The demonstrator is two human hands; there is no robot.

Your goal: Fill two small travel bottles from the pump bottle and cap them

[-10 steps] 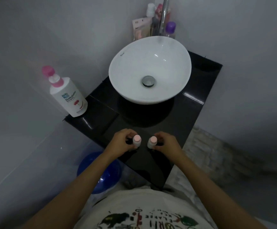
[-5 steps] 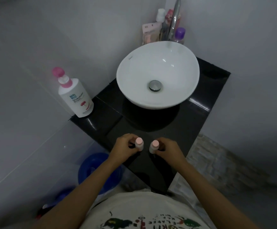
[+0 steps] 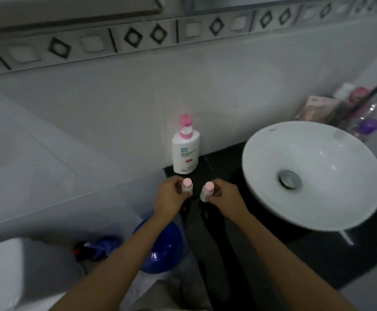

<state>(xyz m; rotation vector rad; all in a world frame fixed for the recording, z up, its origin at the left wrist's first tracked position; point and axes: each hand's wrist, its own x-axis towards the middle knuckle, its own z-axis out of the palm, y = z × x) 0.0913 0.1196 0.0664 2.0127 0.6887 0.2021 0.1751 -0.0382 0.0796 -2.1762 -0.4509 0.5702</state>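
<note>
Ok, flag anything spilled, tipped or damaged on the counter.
Nothing stands out. The pump bottle stands upright by the wall, and each hand, left and right, holds a capped travel bottle. The right one tilts slightly. No spill shows on the counter.

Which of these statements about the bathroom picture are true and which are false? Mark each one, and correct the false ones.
1. Each hand holds one small clear travel bottle with a pink cap. True: the left hand grips the left travel bottle, and the right hand grips the right travel bottle.
2. The caps are off both small bottles. False: both pink caps are on.
3. The white pump bottle with a pink pump head stands on the black countertop, beyond the hands. True.
4. The white round basin is left of the pump bottle. False: it is to its right.
5. A hand presses the pump. False: nothing touches it.
</note>
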